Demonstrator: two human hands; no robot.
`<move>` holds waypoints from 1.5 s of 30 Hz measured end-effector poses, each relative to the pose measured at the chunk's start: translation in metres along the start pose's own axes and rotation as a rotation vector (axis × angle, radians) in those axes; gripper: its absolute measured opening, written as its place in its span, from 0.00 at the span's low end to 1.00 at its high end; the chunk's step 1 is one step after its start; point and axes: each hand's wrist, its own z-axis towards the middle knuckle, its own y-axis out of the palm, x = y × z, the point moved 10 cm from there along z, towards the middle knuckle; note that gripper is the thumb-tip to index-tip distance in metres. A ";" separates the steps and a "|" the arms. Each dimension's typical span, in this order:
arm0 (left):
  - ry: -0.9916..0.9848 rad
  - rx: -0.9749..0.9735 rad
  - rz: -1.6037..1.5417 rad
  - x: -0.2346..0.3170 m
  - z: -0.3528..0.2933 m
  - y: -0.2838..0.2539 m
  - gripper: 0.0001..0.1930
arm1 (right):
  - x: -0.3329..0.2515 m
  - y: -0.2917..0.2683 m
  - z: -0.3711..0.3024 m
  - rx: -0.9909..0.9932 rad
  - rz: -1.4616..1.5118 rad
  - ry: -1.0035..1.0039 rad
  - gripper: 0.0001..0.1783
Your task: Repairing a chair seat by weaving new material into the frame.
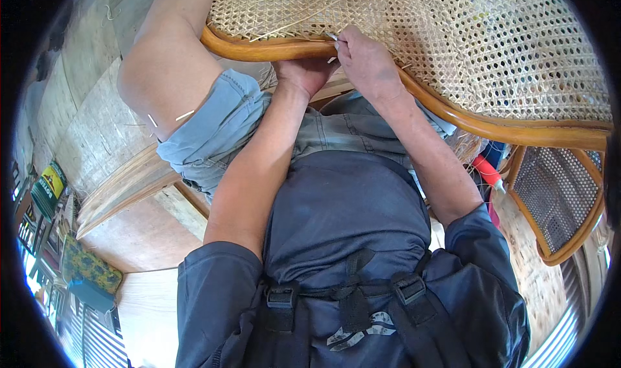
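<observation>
A woven cane panel (453, 51) in a curved, varnished wooden frame (272, 50) lies across my lap. My right hand (367, 64) is closed in a pinch at the frame's inner edge, where the weave meets the wood. A small pale tip shows at its fingertips, too little to name. Below the same stretch of rail is my left hand (304, 75), palm upward, with its fingers mostly hidden under the wood. Loose cane strands (310, 13) lie over the weave, left of my right hand.
At the right stands another wooden frame with cane mesh (556, 193). A red cylindrical thing (486, 171) is beside my right forearm. To the left are a plywood surface (142, 232), a green and yellow package (49, 190) and a patterned cushion-like block (90, 264).
</observation>
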 end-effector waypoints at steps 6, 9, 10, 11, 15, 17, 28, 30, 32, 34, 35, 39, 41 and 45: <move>0.018 0.046 0.058 0.001 0.004 -0.008 0.31 | 0.001 0.002 0.001 0.014 -0.014 -0.006 0.09; 0.032 0.001 0.122 0.004 0.007 -0.010 0.33 | -0.001 0.002 0.002 -0.016 0.003 0.031 0.10; 0.030 0.014 0.129 0.003 0.007 -0.011 0.33 | 0.006 0.003 0.002 -0.050 0.061 0.114 0.10; 0.028 0.028 0.137 0.003 0.006 -0.012 0.33 | 0.008 0.005 0.002 -0.049 0.060 0.115 0.10; 0.022 0.023 0.135 0.003 0.008 -0.013 0.33 | 0.008 0.007 0.004 -0.029 -0.009 0.076 0.08; 0.022 0.003 0.163 0.004 0.007 -0.011 0.33 | 0.008 0.011 0.005 -0.076 -0.006 0.117 0.09; 0.031 0.018 0.153 -0.002 0.013 -0.010 0.31 | 0.017 0.032 0.002 0.043 -0.318 -0.256 0.07; 0.051 0.014 0.142 0.010 0.010 -0.020 0.30 | -0.008 0.019 0.006 -0.018 -0.262 -0.107 0.07; -0.052 -0.162 -0.033 0.005 0.013 -0.017 0.29 | -0.003 0.015 0.006 -0.069 -0.217 0.060 0.07; -0.163 -0.338 -0.211 0.001 0.012 -0.008 0.28 | -0.005 0.017 0.005 -0.066 -0.284 0.029 0.07; -0.216 -0.424 -0.301 0.000 0.007 0.000 0.27 | -0.007 0.016 0.004 -0.066 -0.286 0.030 0.07; 0.127 0.034 0.132 0.011 0.016 -0.022 0.28 | -0.011 0.009 0.005 -0.089 -0.210 0.071 0.08; 0.056 0.068 0.082 0.007 0.014 -0.026 0.29 | -0.016 0.008 0.010 -0.129 -0.225 0.076 0.10; 0.032 -0.008 0.145 0.007 0.011 -0.018 0.31 | -0.030 0.001 0.031 -0.242 -0.330 -0.145 0.09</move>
